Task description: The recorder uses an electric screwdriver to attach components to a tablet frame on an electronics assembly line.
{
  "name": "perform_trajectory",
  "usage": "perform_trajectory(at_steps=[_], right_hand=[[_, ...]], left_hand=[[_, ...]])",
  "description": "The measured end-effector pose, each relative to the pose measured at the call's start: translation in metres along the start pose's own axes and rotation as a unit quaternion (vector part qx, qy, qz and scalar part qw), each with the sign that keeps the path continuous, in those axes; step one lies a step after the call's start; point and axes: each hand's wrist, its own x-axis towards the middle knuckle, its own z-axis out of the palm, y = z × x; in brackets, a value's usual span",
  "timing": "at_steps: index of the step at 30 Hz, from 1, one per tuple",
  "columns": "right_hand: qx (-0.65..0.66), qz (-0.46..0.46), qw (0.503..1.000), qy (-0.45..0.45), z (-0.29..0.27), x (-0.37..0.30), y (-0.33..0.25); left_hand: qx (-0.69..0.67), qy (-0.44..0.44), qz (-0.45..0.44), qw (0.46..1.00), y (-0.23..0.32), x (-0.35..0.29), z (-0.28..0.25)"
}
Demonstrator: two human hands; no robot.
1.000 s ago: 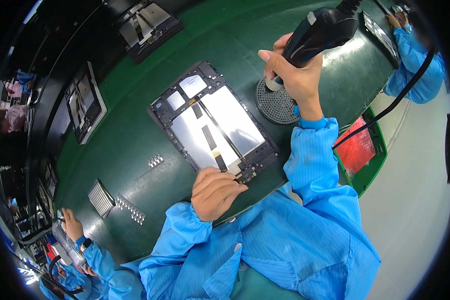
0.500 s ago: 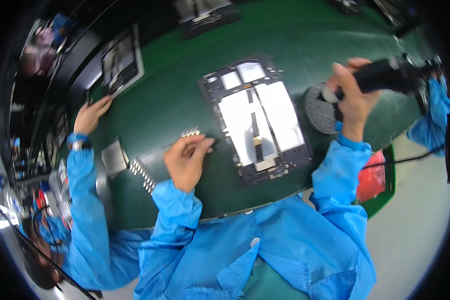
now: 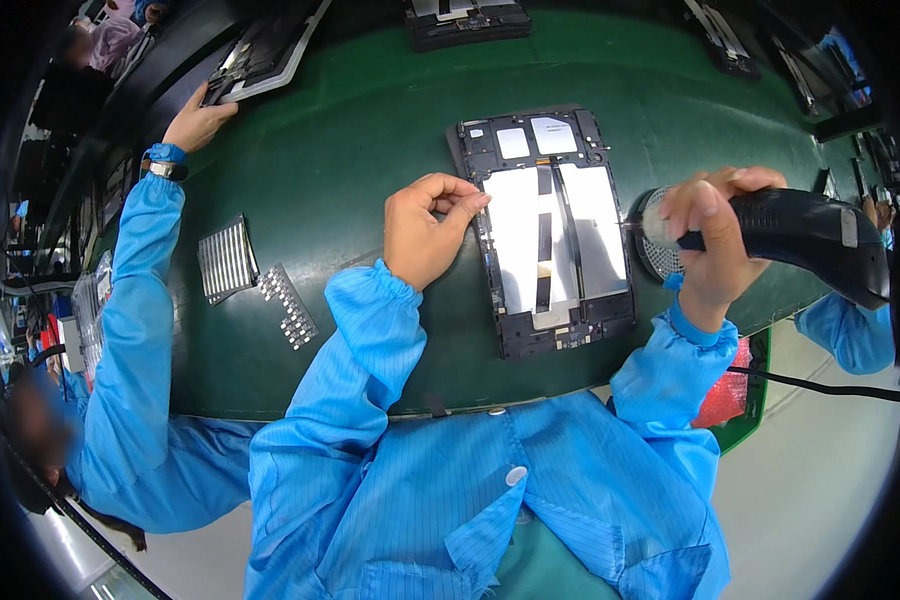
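An opened tablet (image 3: 515,235) with silver battery panels and a black frame lies in front of me. My left hand (image 3: 430,225) is at its left edge, thumb and forefinger pinched together. Anything between those fingertips is too small to make out. My right hand (image 3: 715,235) grips a black electric screwdriver (image 3: 805,240), its bit pointing left toward the tablet's right edge. Under the right hand, partly hidden, sits a round grey dish (image 3: 658,260) with a dotted surface.
Left on the green table (image 3: 350,130) lie a sheet of small metal parts (image 3: 288,305) and a striped silver stack (image 3: 227,258). A co-worker's hand (image 3: 198,122) touches another tablet (image 3: 270,55). More devices (image 3: 467,22) stand at the back. A green bin (image 3: 755,390) sits lower right.
My left hand has moved from beside the small metal parts to the tablet's left edge. My right hand has brought the screwdriver's bit round toward the tablet. The whole view has shifted.
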Motion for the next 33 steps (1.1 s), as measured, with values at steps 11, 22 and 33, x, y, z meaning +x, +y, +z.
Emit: perform_trajectory(at_steps=[11,22,33], right_hand=[[0.077,0.11,0.988,-0.071,0.1,0.008,0.047],[0.063,0.134,0.983,-0.109,0.106,0.004,0.068],[-0.01,0.144,0.981,-0.126,0.106,-0.007,0.065]], left_hand=[[-0.068,-0.148,-0.254,0.953,0.024,0.028,-0.026],[-0.06,-0.165,-0.263,0.949,0.024,0.028,-0.025],[-0.084,-0.162,-0.202,0.962,0.012,0.025,-0.021]])
